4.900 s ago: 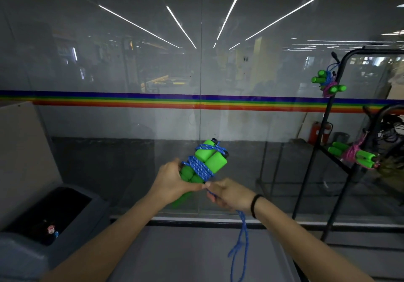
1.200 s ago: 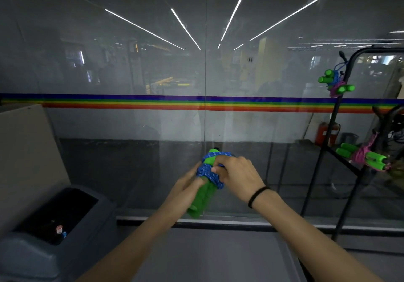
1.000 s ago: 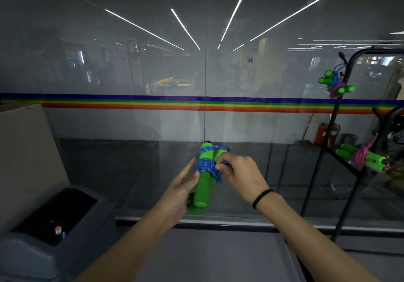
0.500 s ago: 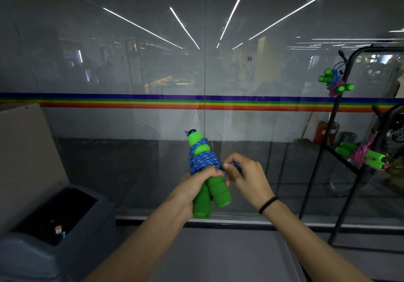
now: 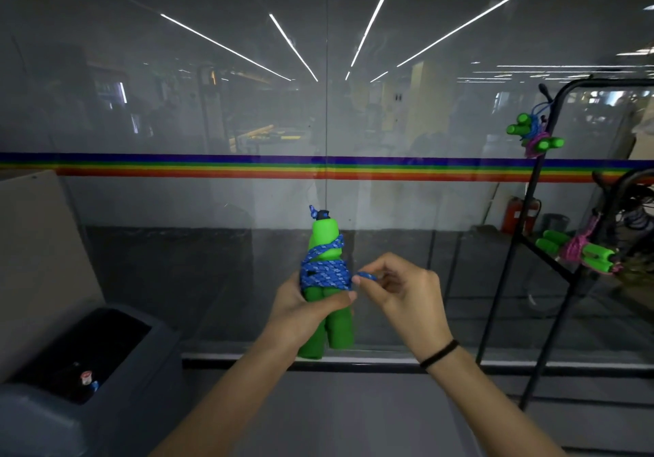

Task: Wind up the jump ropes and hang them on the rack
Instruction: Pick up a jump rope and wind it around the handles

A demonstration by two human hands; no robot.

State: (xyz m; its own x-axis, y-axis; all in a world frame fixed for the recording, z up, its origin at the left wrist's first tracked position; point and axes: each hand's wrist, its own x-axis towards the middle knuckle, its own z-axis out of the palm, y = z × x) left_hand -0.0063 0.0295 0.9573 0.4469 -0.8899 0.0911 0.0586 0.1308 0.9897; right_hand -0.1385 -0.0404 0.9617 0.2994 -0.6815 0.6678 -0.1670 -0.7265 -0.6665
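Observation:
A jump rope [image 5: 325,272] with two green foam handles stands upright at centre, its blue cord wound around the handles. My left hand [image 5: 300,308] grips the handles below the winding. My right hand [image 5: 400,290] pinches the loose blue cord end just right of the winding. On the right stands a black metal rack [image 5: 534,187]. A wound rope with green handles [image 5: 534,134] hangs near its top. Another with pink cord [image 5: 580,251] rests lower on it.
A glass wall with a rainbow stripe [image 5: 247,168] runs straight ahead. A dark grey bin [image 5: 116,361] sits at lower left beside a beige panel [image 5: 32,262]. A red fire extinguisher [image 5: 515,214] shows behind the glass at right.
The long hanging cord has been wound onto the handles. The bundle turned from tilted to upright, and my right hand now pinches the short cord end at its side.

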